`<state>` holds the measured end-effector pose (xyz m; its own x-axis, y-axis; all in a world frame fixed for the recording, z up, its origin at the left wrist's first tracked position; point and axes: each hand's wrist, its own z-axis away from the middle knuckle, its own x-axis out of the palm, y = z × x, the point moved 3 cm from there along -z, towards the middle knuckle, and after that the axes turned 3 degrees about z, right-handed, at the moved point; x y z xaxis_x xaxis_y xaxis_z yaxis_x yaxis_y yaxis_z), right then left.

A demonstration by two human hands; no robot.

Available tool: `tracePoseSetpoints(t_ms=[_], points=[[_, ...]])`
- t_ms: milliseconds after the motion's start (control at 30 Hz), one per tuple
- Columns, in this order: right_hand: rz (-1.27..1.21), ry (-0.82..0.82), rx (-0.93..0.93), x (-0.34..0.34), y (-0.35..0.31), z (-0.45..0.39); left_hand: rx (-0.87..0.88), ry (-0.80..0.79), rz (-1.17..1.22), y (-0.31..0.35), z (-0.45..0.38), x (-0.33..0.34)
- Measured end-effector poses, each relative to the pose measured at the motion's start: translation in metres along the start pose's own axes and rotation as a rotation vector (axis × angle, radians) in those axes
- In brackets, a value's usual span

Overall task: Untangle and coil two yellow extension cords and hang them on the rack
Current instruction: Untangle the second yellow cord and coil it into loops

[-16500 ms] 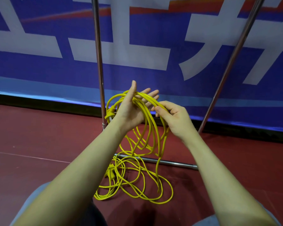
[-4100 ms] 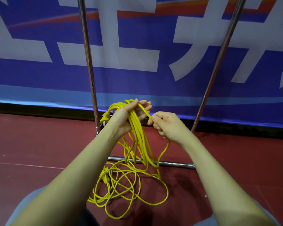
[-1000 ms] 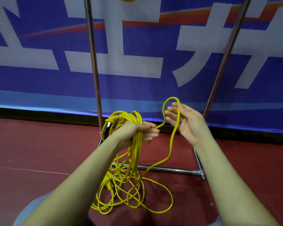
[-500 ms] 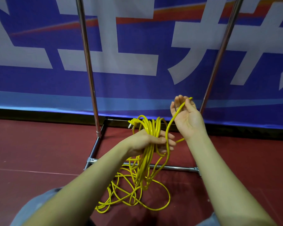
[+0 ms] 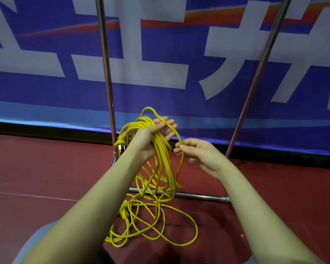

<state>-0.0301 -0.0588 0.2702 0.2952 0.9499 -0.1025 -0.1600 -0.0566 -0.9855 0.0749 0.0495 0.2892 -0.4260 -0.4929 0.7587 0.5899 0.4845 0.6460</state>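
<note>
A yellow extension cord (image 5: 161,162) hangs in several loops over my left hand (image 5: 151,138), whose palm faces up with fingers mostly straight under the loops. Its plug (image 5: 119,143) dangles at the left of the bundle. My right hand (image 5: 196,153) pinches a single strand that arcs up over my left fingertips. The rest of the cord (image 5: 151,225) lies in loose tangled loops on the red floor below. The metal rack (image 5: 106,73) stands behind, with two upright poles and a base bar (image 5: 202,196).
A blue banner (image 5: 46,92) with large white characters covers the wall behind the rack. The rack's right pole (image 5: 255,77) leans up to the right. Red floor (image 5: 36,168) spreads to both sides. My knees show at the bottom edge.
My right hand has come down from its raised position and laid another loop over my left hand, which has opened its fingers and risen slightly. The plug now hangs at the bundle's left.
</note>
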Motion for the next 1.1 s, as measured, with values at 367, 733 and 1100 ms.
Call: tracePoseSetpoints(t_ms=[367,733,1100], points=[[-0.441,0.233,-0.181,-0.014,-0.026,0.001,-0.267,-0.058,-0.441,-0.018,0.014,-0.014],[-0.634,0.266,-0.232,-0.028,-0.023,-0.002,-0.338,-0.303,-0.594,-0.037,0.023,0.001],[0.059,0.006,-0.086,0.004,0.001,0.001,-0.009,-0.029,-0.086,-0.003,0.001,0.001]])
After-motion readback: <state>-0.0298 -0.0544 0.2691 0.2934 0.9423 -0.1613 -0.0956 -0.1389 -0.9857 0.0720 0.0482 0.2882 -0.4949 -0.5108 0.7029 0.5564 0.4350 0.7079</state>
